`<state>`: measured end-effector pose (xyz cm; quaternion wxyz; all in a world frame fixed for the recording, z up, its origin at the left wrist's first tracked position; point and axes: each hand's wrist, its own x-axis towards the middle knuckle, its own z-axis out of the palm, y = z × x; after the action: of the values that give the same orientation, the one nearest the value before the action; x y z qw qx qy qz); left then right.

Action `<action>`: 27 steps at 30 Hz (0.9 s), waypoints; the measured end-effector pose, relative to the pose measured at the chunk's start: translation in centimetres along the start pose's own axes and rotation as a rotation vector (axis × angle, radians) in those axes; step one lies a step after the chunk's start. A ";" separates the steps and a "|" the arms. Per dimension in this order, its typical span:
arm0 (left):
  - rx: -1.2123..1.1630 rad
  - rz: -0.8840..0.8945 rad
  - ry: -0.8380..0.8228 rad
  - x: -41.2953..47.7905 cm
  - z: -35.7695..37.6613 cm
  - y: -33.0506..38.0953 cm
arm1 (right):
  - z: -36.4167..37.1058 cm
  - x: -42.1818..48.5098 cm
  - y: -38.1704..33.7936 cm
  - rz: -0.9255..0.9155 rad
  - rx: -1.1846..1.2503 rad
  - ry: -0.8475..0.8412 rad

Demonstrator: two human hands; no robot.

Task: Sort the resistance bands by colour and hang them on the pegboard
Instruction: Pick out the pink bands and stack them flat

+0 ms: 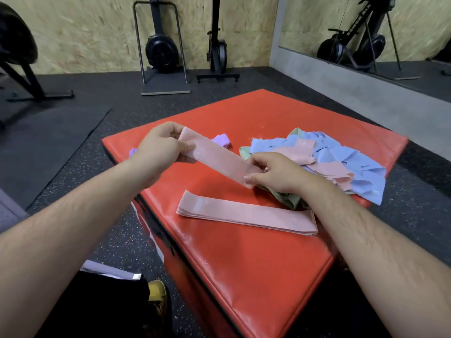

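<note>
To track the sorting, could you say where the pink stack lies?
Head view: the pink stack lies on the red mat, centre-right, just nearer than the mixed pile.

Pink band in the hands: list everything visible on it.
The pink band is a pale pink flat strip, matte and fabric-like, with faint lighter print. It is held straight in the air, slanting from upper left to lower right above the red pad. The left hand pinches one end, the right hand the other. A stack of pink bands lies on the pad beneath it, apart from it.
</note>
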<state>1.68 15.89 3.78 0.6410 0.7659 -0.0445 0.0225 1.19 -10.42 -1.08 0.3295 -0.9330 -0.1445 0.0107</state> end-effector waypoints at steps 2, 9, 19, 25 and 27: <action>-0.012 -0.038 0.012 0.0 -0.9 -0.4 | -0.9 -0.5 0.4 0.031 -0.043 -0.009; -0.046 -0.136 -0.025 -0.3 -1.4 -1.0 | -4.1 -4.5 1.5 0.057 0.008 0.054; 0.889 -0.029 -0.190 -2.7 0.2 -5.4 | -3.3 -7.8 3.3 0.190 -0.293 -0.120; 1.071 0.140 -0.212 -2.9 0.6 -7.7 | -1.1 -7.8 3.6 0.196 -0.492 -0.189; 1.184 0.226 -0.189 -2.9 0.4 -8.3 | -1.0 -8.0 3.3 0.141 -0.651 -0.166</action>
<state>-0.45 17.02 -4.70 0.0934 0.9814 -0.1622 0.0435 -5.51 -15.71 -2.90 0.0000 -0.9928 -0.1017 0.0629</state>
